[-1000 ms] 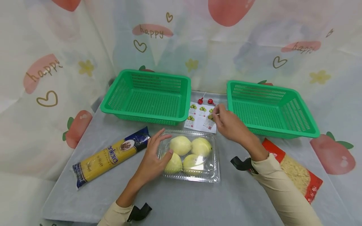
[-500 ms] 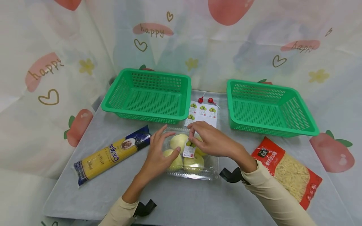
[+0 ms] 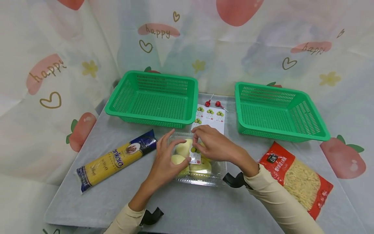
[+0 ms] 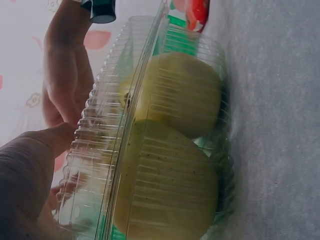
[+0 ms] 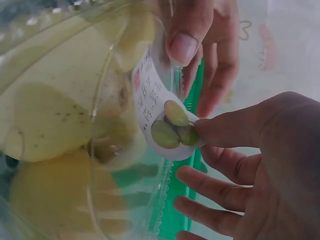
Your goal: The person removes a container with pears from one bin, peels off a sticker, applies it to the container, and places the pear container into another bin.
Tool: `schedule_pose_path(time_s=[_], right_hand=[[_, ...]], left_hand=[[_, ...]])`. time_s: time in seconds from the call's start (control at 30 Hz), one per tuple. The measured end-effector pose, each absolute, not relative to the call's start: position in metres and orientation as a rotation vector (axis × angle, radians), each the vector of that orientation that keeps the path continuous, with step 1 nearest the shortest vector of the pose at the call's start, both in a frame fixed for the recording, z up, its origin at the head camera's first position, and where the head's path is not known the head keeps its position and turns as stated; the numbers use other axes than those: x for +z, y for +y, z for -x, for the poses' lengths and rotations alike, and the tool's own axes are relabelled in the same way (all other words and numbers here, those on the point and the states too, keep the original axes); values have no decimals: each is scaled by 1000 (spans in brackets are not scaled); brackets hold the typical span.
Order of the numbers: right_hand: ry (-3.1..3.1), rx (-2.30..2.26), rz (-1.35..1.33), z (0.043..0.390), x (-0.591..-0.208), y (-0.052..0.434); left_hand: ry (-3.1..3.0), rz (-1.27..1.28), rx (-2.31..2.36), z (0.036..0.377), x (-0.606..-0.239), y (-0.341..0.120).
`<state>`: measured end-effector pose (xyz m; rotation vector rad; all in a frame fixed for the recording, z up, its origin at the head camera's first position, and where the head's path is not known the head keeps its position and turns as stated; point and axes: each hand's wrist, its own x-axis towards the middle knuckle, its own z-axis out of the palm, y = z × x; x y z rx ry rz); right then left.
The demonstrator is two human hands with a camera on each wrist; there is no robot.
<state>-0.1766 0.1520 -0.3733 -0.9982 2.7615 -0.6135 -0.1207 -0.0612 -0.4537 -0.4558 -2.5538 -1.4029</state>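
Yellow-and-blue packet [image 3: 117, 161] lies aslant on the grey worktop [image 3: 187, 211], left of the clear box [image 3: 217, 177]. Green basket [image 3: 157, 100] stands behind the box and to its left. Left hand [image 3: 166, 159]: thumb and fingers spread at the left side of the box, thumb tip beside the label's left edge; contact there cannot be told. Box: lid on, pale green fruit [image 3: 183, 148] visible inside. Label [image 3: 195, 157], white with a fruit print, is over the lid of the box; its printed-fruit end is pinched between thumb and finger of the right hand [image 3: 214, 143]. Other end is close to the lid; whether it touches is unclear. Sheet [image 3: 216, 126] of similar labels lies just behind the box, partly covered by the right hand. Two red lollipops [image 3: 207, 104] lie behind the box, beyond the sheet. Second green basket [image 3: 263, 112]: behind the box, to its right. Red packet [image 3: 302, 182] lies well to the right of the box.
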Motion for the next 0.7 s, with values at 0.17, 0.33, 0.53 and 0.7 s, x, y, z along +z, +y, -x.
schedule_pose_path(time_s=[0.17, 0.33, 0.53, 0.7], right_hand=[[2789, -571, 1020, 177, -375, 151], [2798, -560, 1016, 178, -378, 152], [2812, -549, 1020, 179, -381, 152], [2833, -517, 998, 180, -388, 153]], left_hand=[[-2565, 466, -1371, 120, -455, -61], [-2577, 473, -1313, 120, -455, -60], [-2589, 502, -1226, 121, -455, -60], [-2622, 524, -1151, 121, -456, -60]])
